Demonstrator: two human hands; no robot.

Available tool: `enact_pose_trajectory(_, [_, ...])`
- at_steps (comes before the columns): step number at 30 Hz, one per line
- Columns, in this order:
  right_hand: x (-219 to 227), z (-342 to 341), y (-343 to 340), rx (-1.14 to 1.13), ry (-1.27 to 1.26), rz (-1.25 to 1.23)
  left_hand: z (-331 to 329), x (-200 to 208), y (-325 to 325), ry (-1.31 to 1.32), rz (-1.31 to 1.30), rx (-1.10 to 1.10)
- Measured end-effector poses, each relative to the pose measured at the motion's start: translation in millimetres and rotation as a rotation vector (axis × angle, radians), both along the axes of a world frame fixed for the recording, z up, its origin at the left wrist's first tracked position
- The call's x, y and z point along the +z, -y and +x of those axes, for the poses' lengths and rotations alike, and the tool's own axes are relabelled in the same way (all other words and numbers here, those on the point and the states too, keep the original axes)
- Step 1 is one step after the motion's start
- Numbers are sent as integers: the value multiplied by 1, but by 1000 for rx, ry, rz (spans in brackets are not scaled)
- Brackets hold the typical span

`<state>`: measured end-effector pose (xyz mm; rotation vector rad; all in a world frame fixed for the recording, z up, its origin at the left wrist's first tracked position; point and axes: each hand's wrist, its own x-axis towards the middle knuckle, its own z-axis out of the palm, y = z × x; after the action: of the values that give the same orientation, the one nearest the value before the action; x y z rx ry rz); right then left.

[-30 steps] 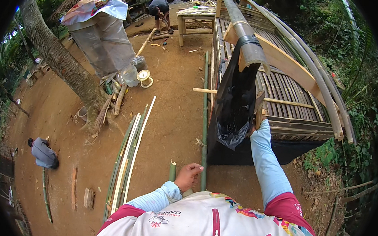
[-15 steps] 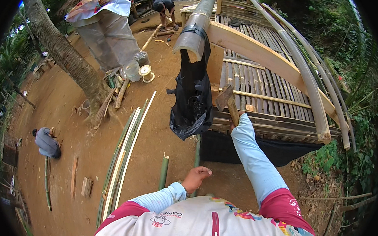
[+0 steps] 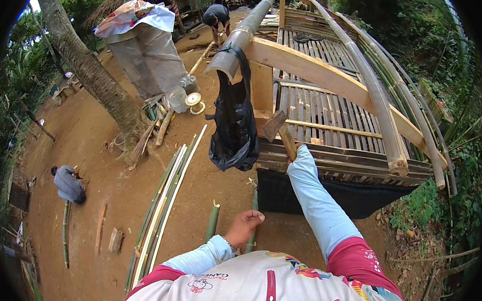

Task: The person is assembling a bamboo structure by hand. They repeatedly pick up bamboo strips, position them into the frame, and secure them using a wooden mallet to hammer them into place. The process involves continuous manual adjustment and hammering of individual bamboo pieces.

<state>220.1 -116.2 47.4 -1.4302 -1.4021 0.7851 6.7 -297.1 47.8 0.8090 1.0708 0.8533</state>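
Note:
My right hand (image 3: 292,158) grips a hatchet by its wooden handle (image 3: 288,144), out over the near edge of the bamboo platform. The hatchet's broad metal head (image 3: 274,125) points up and to the left. Much of this hand is hidden by the handle and the blue sleeve. Low in front of my chest is my left hand (image 3: 244,228), its fingers curled in and nothing visible in them. It is nearest to two upright green bamboo poles (image 3: 213,221). Left of the hatchet, a black plastic bag (image 3: 235,133) hangs from the end of a thick bamboo pole (image 3: 239,43).
A slatted bamboo platform (image 3: 331,112) with a curved plank (image 3: 317,72) fills the right side. Long bamboo strips (image 3: 163,209) lie on the dirt at left. A tree trunk (image 3: 92,64) leans beyond. Two people, one crouching (image 3: 69,184) and one bending (image 3: 216,19), are farther off.
The view has swung slightly, so the ground at left sits farther right and the platform's near end farther left. My right hand keeps hold of the hatchet; the left stays curled.

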Motion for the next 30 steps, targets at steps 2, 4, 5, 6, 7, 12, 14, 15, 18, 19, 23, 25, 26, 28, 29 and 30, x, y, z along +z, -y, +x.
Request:
enact_pose_trajectory(2, [10,-7,6,-5,13,-5,-7,38,-5,-4,73,35])
enact_pose_trajectory(4, [34,-22,20,2,211,45,-21,82,-7,-27,366,157])
enact_pose_trajectory(5, [24,-10,15,-9,230,72,-22,118,-13,22,536,237])
enact_pose_trajectory(6, [7,-7,6,8,167,63,-28,154,-13,49,698,349])
enact_pose_trajectory(7, [-4,-5,-1,24,105,53,-39,186,-14,82,887,424])
enact_pose_trajectory(12, [11,-22,5,5,-15,-2,-68,344,33,585,1808,567])
enact_pose_trajectory(14, [1,-10,2,-47,249,200,-67,363,58,602,1919,631])
enact_pose_trajectory(15, [-1,-9,2,-55,221,185,-62,365,62,563,1995,622])
enact_pose_trajectory(18, [-18,-11,-15,4,14,69,-55,372,74,238,2102,364])
enact_pose_trajectory(19, [-25,-7,-18,9,-1,67,-64,375,78,27,2016,134])
enact_pose_trajectory(23, [-1,-5,-1,-24,239,102,-57,366,65,-86,2057,134])
enact_pose_trajectory(25, [4,-17,2,-41,220,181,-49,361,59,-66,2104,153])
enact_pose_trajectory(26, [3,-15,6,-89,259,210,-49,358,56,-41,2122,175])
enact_pose_trajectory(28, [15,-16,12,-125,316,222,-54,355,60,-24,2164,258])
enact_pose_trajectory(29, [-1,-7,-1,-87,311,189,-59,353,64,-15,2179,301])
enact_pose_trajectory(30, [-17,-1,-13,-59,217,145,-64,351,67,-1,2196,346])
